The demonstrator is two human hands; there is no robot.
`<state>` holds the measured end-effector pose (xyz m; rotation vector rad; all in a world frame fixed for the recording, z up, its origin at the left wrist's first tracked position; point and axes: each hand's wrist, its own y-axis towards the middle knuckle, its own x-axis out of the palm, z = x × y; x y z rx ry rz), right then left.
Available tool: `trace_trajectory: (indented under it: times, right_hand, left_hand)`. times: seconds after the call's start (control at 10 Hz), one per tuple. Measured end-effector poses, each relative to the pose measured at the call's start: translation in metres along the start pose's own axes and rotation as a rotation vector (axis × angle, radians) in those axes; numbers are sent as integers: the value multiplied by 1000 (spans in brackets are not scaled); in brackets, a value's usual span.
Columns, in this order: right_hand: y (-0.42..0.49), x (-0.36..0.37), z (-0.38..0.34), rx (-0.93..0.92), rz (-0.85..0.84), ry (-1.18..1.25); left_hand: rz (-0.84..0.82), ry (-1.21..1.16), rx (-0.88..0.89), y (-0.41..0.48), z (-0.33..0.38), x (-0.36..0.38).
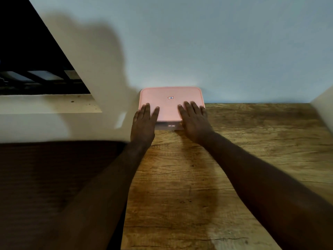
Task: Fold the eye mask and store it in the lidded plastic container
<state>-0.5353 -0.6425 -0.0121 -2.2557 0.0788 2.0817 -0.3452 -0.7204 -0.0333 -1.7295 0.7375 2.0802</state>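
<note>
A dark window [27, 60] fills the upper left of the frame, with a pale sill [50, 103] below it. Toward the centre, the left hand [144, 121] lies flat on the near left corner of the pink lid [171, 101], its fingers [146, 109] straight and released, grasping nothing. The lid sits on the plastic container [169, 126], which stands at the far edge of the wooden worktop [234, 159], against the pale wall [198, 42]. The right hand [193, 120] presses the lid's near right corner in the same way, fingers extended and loose. The closed lid hides the inside, so the eye mask cannot be seen.
</note>
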Motion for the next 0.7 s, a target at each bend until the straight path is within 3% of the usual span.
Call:
trace_trajectory:
  times: [0.2, 0.5, 0.7]
  right_hand:
    - [4, 4, 1, 21, -2, -6]
    - [0, -6, -7, 47, -58, -106]
    - [-29, -18, -24, 99, 16, -134]
  left_hand:
    - [42, 15, 38, -1, -3, 3]
    - [-54, 64, 53, -1, 2, -10]
    - [73, -11, 250, -5, 16, -22]
